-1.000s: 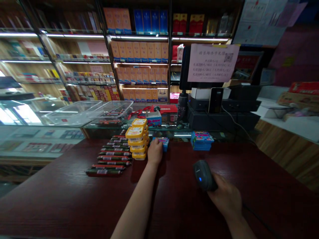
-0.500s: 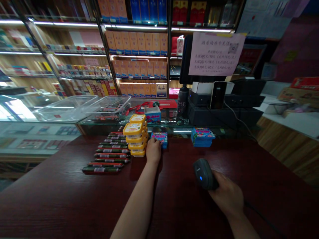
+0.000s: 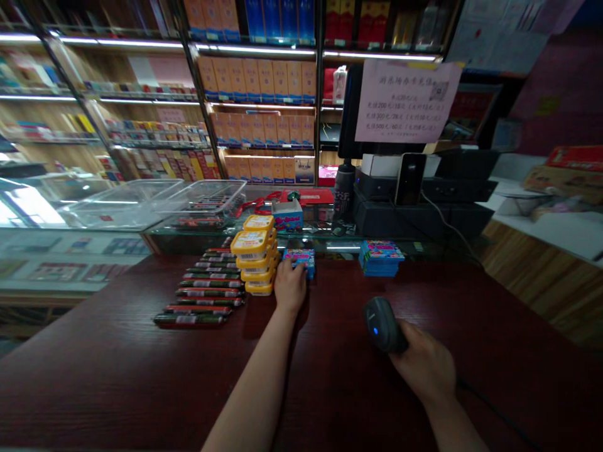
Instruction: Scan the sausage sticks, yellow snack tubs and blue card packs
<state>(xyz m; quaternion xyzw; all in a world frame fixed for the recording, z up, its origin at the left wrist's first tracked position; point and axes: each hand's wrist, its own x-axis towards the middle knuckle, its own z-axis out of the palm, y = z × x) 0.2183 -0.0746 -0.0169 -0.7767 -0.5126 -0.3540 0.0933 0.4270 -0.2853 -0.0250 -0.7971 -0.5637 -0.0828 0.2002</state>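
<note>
Head's tipped down a touch since earlier; our left hand (image 3: 290,287) sits curled over a colourful pack (image 3: 300,261) on the dark red counter (image 3: 141,351), right hand (image 3: 424,367) wrapped around a black handheld scanner (image 3: 383,325)

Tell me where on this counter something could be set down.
The widest free patch of the counter lies between the left hand and the scanner in the right hand, below the blue packets. Another lies left of the sausages. It is crowded around the yellow tubs.
</note>
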